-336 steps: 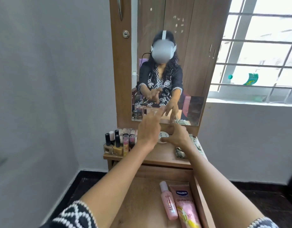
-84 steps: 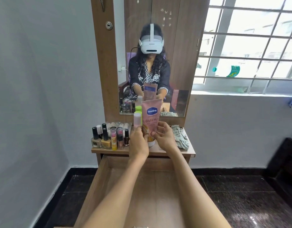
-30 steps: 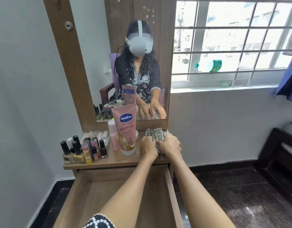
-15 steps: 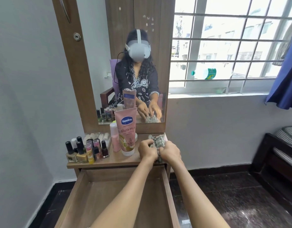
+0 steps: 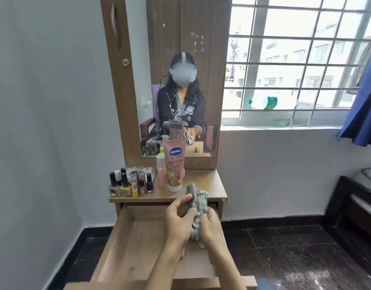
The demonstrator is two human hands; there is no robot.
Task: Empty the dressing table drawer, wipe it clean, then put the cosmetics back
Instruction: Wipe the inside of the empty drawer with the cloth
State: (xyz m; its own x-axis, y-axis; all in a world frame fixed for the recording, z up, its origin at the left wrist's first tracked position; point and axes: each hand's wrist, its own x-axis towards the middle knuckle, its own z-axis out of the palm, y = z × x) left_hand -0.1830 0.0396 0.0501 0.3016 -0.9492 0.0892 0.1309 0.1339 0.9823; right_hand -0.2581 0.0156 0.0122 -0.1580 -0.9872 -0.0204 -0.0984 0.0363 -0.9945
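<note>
The wooden drawer (image 5: 126,243) stands pulled out below the dressing table top (image 5: 209,183), with nothing lying in it. Above its right half I hold a bunched grey checked cloth (image 5: 198,208) in both hands. My left hand (image 5: 178,220) pinches its left side and my right hand (image 5: 210,229) grips its lower part. On the table top stand a pink Vaseline tube (image 5: 175,166), a slim pink bottle (image 5: 161,172) and several nail polish bottles (image 5: 130,183).
A tall mirror (image 5: 180,80) backs the table and reflects the person seated on a chair. A grey wall is at the left. A barred window (image 5: 295,59) and blue curtain (image 5: 362,105) are at the right, with a dark bed frame (image 5: 360,206) below.
Both hands lifted the cloth off the table top and brought it back over the open drawer. Earlier the tube and pink bottle moved from the drawer onto the table top.
</note>
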